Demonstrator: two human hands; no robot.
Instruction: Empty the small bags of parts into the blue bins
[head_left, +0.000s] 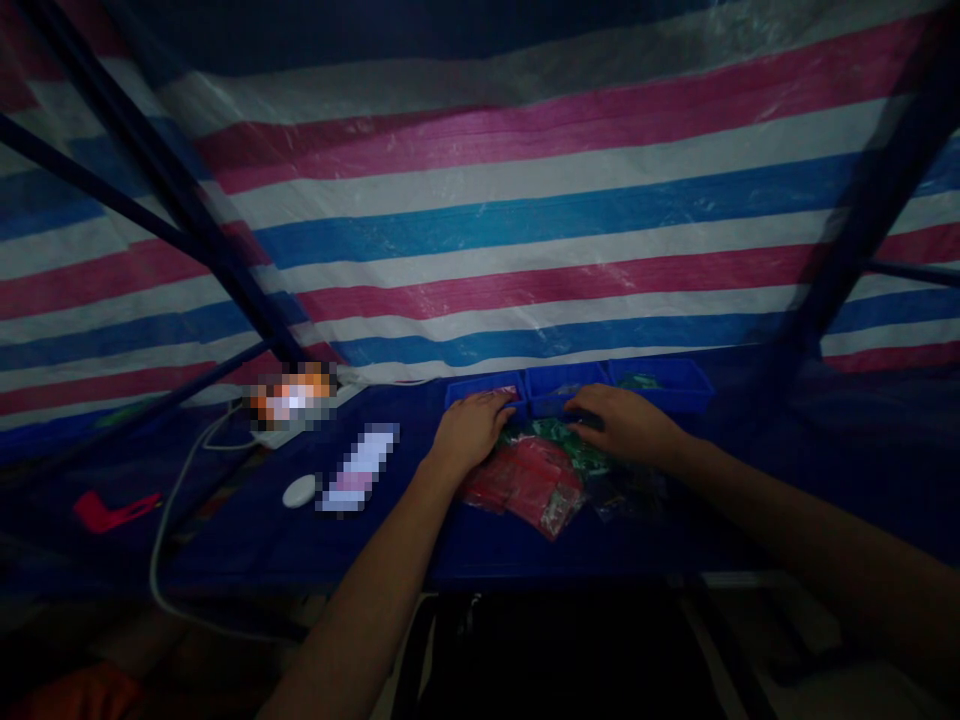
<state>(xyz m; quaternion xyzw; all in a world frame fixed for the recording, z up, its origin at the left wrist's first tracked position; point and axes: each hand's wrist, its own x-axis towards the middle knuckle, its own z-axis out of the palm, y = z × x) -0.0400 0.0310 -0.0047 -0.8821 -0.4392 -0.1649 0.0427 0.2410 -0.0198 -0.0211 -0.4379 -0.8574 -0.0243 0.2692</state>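
1. Head view, hands: the left hand [471, 430] lies palm down with its fingers stretched forward. The fingertips are at the near rim of the leftmost small blue plastic tray [484, 386], and the heel of the hand rests at the edge of a heap of red crinkled plastic packets [525, 482]. It lies flat and clasps nothing.
2. The right hand [626, 425] is also palm down, well apart from the left. Its fingers bend onto a cluster of green plastic packets [571, 442] just in front of the middle blue plastic tray [564, 380]. The light is dim, so I cannot tell whether those fingers pinch a packet or only press on it.
3. Where the packets are: the red heap sits between the two hands and spreads toward the person. The green ones touch its far side, under and beside the right hand. All of them lie on the dark blue cloth-covered table [247, 545].
4. A third blue plastic tray [664, 380] stands to the right of the middle one, and the three form a row along the table's far edge.
5. To the left lie a small white round puck [300, 490], a looping white cable [169, 500] and a red plastic piece [112, 510].
6. Behind everything hangs a striped pink, white and blue woven tarpaulin [525, 200].
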